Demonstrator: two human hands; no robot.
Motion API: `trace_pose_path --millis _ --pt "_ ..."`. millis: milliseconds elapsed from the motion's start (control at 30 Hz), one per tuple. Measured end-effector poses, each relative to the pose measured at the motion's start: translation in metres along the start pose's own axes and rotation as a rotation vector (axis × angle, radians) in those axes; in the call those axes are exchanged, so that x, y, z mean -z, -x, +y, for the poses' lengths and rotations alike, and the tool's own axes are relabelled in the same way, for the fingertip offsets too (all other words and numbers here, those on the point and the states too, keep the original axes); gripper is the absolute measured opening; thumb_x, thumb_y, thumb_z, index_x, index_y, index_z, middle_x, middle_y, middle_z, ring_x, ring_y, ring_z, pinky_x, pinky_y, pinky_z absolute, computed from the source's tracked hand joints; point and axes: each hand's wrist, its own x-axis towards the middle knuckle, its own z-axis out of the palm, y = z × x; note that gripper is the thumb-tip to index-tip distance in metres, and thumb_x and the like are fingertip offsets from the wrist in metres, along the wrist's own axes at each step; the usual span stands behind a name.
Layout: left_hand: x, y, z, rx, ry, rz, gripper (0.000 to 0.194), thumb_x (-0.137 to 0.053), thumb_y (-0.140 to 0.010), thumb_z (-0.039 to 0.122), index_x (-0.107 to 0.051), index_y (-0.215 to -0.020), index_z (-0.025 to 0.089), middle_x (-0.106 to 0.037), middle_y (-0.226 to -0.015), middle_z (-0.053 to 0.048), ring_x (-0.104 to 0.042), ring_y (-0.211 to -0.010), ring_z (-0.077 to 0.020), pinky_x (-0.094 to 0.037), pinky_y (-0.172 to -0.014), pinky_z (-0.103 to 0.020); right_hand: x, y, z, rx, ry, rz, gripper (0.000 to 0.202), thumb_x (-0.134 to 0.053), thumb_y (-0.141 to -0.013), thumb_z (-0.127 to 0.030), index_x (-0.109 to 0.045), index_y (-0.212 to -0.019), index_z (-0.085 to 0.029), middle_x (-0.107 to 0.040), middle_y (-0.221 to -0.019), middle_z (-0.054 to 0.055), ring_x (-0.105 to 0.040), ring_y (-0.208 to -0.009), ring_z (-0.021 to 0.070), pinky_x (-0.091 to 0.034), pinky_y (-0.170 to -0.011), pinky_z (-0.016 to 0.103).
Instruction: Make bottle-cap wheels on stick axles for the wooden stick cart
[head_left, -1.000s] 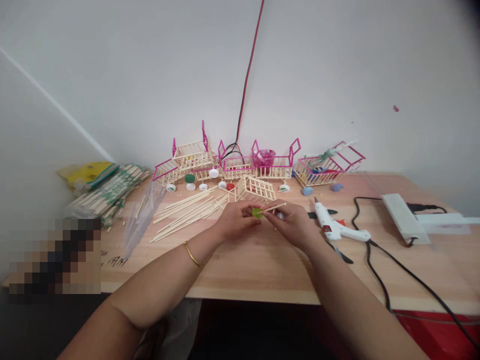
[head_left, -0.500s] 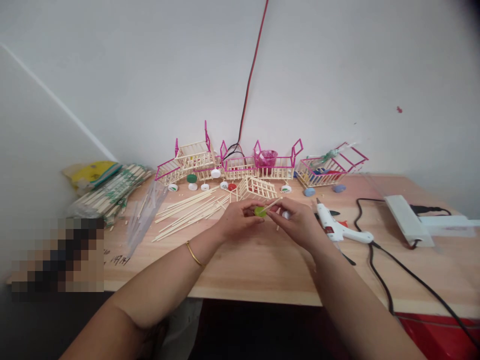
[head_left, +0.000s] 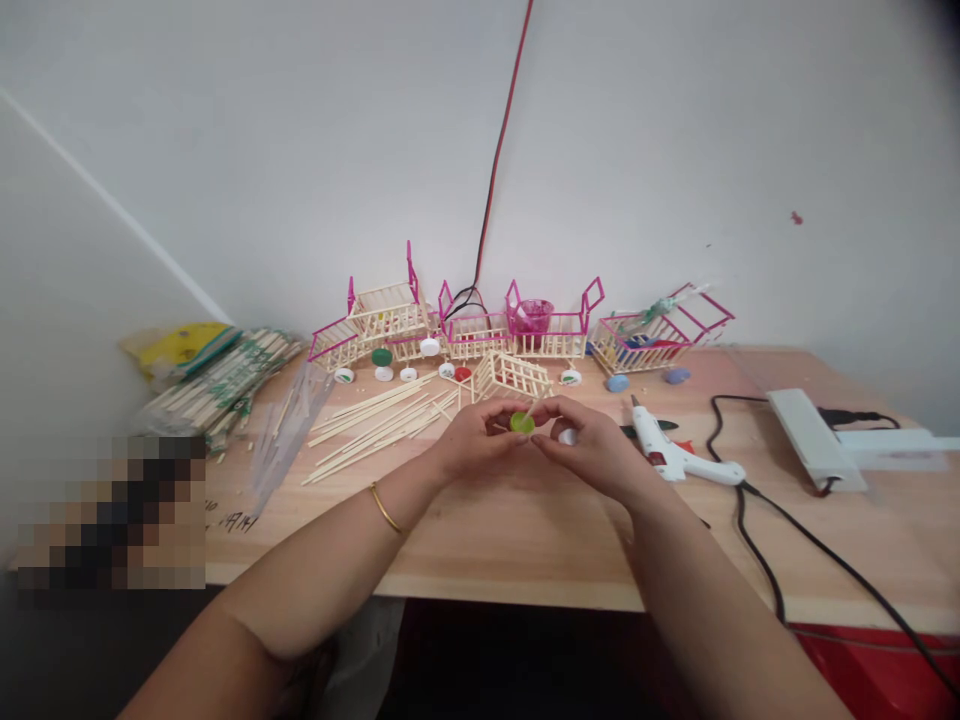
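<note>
The work in hand looks to be the fitting of a thin wooden stick (head_left: 529, 410) to a lime-green bottle cap (head_left: 522, 424), held just above the wooden tabletop (head_left: 517, 545). The left hand (head_left: 474, 440) pinches the cap at its edge between thumb and fingers. The right hand (head_left: 596, 448) has its index finger and thumb drawn in close to the stick, though whether they grip it firmly cannot be told; a white bottle cap (head_left: 568, 436) sits within its curled fingers. The stick rises from the green cap at a slight lean, its lower end seemingly at the cap's inner face; any bond there is too small to make out. Just beyond the hands lies a small stick frame (head_left: 514, 376), with loose sticks (head_left: 375, 430) to its left and a row of magenta-trimmed carts (head_left: 476, 335) behind. The glue gun (head_left: 658, 445) rests to the right. As a judgement, the next move calls for a still left hand and light fingertip guidance of the stick, since a sideways nudge could skew it, while the white cap stays tucked clear.
</note>
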Motion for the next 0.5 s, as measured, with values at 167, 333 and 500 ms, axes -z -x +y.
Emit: trace_pose_path --millis 167,333,500 --pt "-0.0005 0.0001 -0.0028 -0.004 0.100 -0.025 0.038 -0.073 -0.073 0.027 -0.057 -0.106 0.016 -0.068 -0.097 -0.007 -0.066 -0.086 -0.0154 -0.049 -0.078 -0.029 -0.0025 0.0005 0.0043 0.025 -0.006 -0.008 0.016 -0.063 -0.077 -0.028 -0.062 -0.091 -0.022 -0.066 -0.086 0.001 -0.056 -0.063 0.0129 -0.045 -0.060 0.026" --pt "0.0003 0.0002 -0.0008 -0.020 0.153 -0.068 0.039 -0.073 -0.074 0.022 -0.050 -0.105 0.017 -0.065 -0.110 -0.011 -0.064 -0.103 -0.0198 -0.048 -0.086 -0.033 -0.0025 -0.0004 0.0084 0.047 0.040 -0.022 0.017 -0.064 -0.077 -0.026 -0.062 -0.093 -0.022 -0.066 -0.087 0.002 -0.058 -0.069 0.0142 -0.046 -0.063 0.026" --pt "0.0009 0.0011 0.0003 0.021 0.131 -0.089 0.042 -0.074 -0.074 0.023 -0.047 -0.105 0.018 -0.067 -0.107 -0.012 -0.065 -0.102 -0.0212 -0.048 -0.086 -0.035 -0.0014 -0.0009 0.0094 0.100 0.103 -0.071 0.012 -0.062 -0.078 -0.023 -0.063 -0.090 -0.022 -0.064 -0.089 0.003 -0.057 -0.072 0.0151 -0.046 -0.066 0.028"
